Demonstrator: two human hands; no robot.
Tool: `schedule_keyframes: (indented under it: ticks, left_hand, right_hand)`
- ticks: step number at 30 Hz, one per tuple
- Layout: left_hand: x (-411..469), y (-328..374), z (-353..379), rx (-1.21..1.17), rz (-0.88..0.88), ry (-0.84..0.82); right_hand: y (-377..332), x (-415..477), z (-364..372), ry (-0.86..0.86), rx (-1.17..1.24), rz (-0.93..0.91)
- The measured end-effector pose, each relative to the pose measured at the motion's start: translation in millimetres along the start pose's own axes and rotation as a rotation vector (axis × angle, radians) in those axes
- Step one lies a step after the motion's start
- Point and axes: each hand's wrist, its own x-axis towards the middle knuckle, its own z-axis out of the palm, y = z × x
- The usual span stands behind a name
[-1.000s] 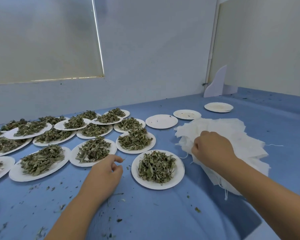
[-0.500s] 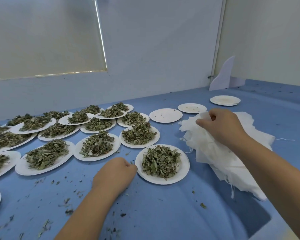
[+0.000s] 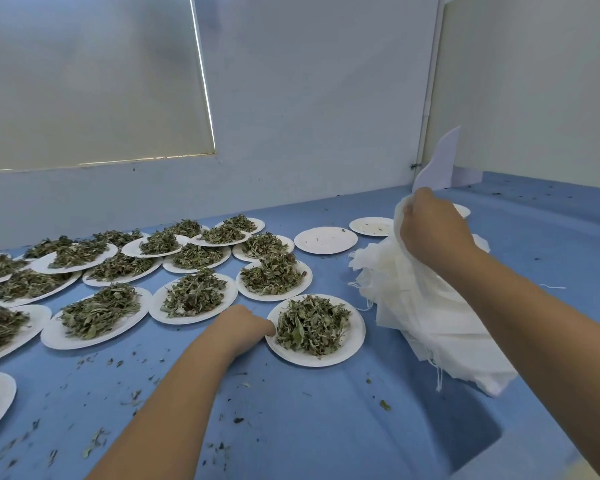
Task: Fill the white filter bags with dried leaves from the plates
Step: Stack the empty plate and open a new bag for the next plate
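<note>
White plates (image 3: 358,332) carry grey-green dried leaves (image 3: 310,325) on a blue table (image 3: 326,427); the filter bags (image 3: 430,317) are white.

- The right hand (image 3: 430,233) pinches a white filter bag (image 3: 403,220), raised above the pile of bags (image 3: 440,327) on the blue bench (image 3: 326,427).
- The left hand (image 3: 243,323), fingers curled, rests against the rim of the nearest plate (image 3: 356,336), which is heaped with dried leaves (image 3: 310,323).
- More leaf-filled plates (image 3: 97,332) lie to the left.
</note>
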Motion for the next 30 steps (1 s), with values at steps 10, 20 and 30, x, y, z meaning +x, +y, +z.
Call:
schedule_keyframes:
  ticks: [10, 20, 30]
  left_hand:
    - [-12, 2, -7, -0.365, -0.129, -0.091]
    - [-36, -36, -24, -0.534, -0.162, -0.013]
    - [-94, -91, -46, -0.476, -0.18, 0.009]
  right_hand:
    - [9, -5, -7, 0.157, 0.078, -0.118]
    - [-36, -3, -35, 0.207, 0.952, 0.037]
    - [-104, -41, -10, -0.042, 1.18, -0.079]
